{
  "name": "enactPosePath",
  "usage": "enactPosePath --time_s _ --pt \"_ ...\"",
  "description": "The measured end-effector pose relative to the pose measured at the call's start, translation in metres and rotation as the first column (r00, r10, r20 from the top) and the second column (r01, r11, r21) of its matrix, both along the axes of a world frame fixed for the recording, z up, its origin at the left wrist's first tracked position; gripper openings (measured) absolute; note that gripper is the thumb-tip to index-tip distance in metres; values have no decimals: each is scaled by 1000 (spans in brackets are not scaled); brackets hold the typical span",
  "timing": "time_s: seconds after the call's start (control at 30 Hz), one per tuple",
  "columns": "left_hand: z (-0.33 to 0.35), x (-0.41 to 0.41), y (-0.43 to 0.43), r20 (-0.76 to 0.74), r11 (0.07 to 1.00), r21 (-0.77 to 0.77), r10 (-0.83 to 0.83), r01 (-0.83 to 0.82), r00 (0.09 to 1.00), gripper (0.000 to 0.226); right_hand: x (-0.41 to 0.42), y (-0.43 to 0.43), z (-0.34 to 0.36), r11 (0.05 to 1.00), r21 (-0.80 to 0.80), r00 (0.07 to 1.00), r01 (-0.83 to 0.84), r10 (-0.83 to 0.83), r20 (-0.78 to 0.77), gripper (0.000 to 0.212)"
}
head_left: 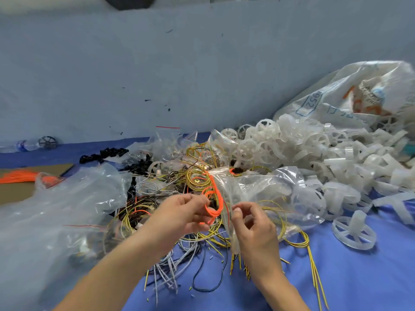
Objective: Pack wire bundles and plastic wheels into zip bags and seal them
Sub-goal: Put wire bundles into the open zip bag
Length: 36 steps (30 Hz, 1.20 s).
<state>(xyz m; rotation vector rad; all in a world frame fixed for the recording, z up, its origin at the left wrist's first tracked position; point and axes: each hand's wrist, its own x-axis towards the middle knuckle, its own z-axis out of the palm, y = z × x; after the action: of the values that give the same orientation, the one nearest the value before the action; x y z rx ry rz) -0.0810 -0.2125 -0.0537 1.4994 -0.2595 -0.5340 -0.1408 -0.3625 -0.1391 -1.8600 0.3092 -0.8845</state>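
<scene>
Orange wire sits looped in the left hand, pinched by its fingers, just beside the zip bag. The right hand pinches the bag's edge. The floppy mouth may fold shut, and the springy loop could pop out.

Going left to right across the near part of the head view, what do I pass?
Clear bag → left hand pinching orange wire → right hand gripping a zip bag → lone white wheel.

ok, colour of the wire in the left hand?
Bright orange wire; the head view shows it best.
</scene>
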Motion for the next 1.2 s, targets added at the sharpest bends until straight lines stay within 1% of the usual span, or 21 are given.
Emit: enactPosePath --time_s 0.1,0.2,0.3,0.43,0.5,0.57,0.67,0.7,0.8,0.83,0.87,0.9,0.93,0.97,1.0,1.03,1.07,1.1,1.13,1.17,1.2 --pt "-12 -15 -12 6 997 76 24 -24 1000 17 -5 1 5 998 -66 1000 5 -7 -23 13" --pt "-11 -22 -23 67 992 108 53 -61 996 17 -12 -1 9 990 -133 998 39 -46 -48 13" --pt "-12 -28 -30 122 986 146 66 -84 990 16 -18 -1 12 987 -149 995 65 -76 -70 7" --pt "-18 -31 -40 138 975 115 175 -191 975 23 -23 -2 19 975 -177 987 138 -151 -62 8" --pt "-23 -33 -44 95 987 59 146 -152 985 21 -24 -1 23 966 -224 987 130 -148 -68 7" --pt "-26 -32 -49 19 997 -22 69 -69 997 21 -25 1 26 940 -325 989 101 -131 -72 6" --pt "-25 -21 -58 -113 984 -170 38 -57 993 22 -27 0 34 898 -432 990 82 -124 -70 4" --pt "-23 -19 -61 -175 966 -252 16 -61 984 21 -27 -2 36 893 -446 991 64 -112 -80 4" --pt "-20 -15 -74 -356 855 -511 -117 -88 927 21 -28 -5 42 886 -462 991 -24 -40 -126 6" --pt "-20 -15 -77 -364 842 -535 -149 -75 920 18 -28 -5 43 887 -460 991 -38 -25 -130 6" --pt "-22 -13 -79 -347 850 -525 -162 -48 924 15 -28 -4 43 891 -452 992 -42 -18 -128 6" --pt "-25 -11 -81 -303 887 -462 -162 5 939 11 -28 -5 43 900 -435 993 -37 -15 -117 4" --pt "-27 -9 -80 -248 937 -343 -165 73 954 8 -28 -5 42 912 -410 995 -30 -13 -102 3" --pt "-29 -8 -80 -175 975 -163 -177 149 968 15 -29 -6 41 924 -382 996 -25 -8 -86 3" --pt "-31 -8 -77 -75 981 43 -188 191 979 25 -29 -5 40 934 -357 997 -26 -2 -77 3" --pt "-35 -7 -77 52 963 191 -203 189 978 33 -29 -4 39 940 -341 997 -29 5 -71 3" --pt "-37 -6 -78 210 941 299 -227 158 951 38 -28 -3 38 942 -334 998 -34 11 -70 4" --pt "-35 -8 -80 336 909 394 -278 134 900 41 -27 -1 37 943 -329 997 -41 19 -70 5" --pt "-29 -15 -80 485 854 513 -373 87 791 43 -25 0 36 946 -320 997 -49 27 -73 5" --pt "-30 -20 -80 542 864 501 -357 49 761 47 -23 1 36 951 -306 997 -48 28 -70 5" --pt "-30 -19 -80 495 900 432 -289 56 820 48 -21 1 34 956 -291 998 -36 17 -67 6"
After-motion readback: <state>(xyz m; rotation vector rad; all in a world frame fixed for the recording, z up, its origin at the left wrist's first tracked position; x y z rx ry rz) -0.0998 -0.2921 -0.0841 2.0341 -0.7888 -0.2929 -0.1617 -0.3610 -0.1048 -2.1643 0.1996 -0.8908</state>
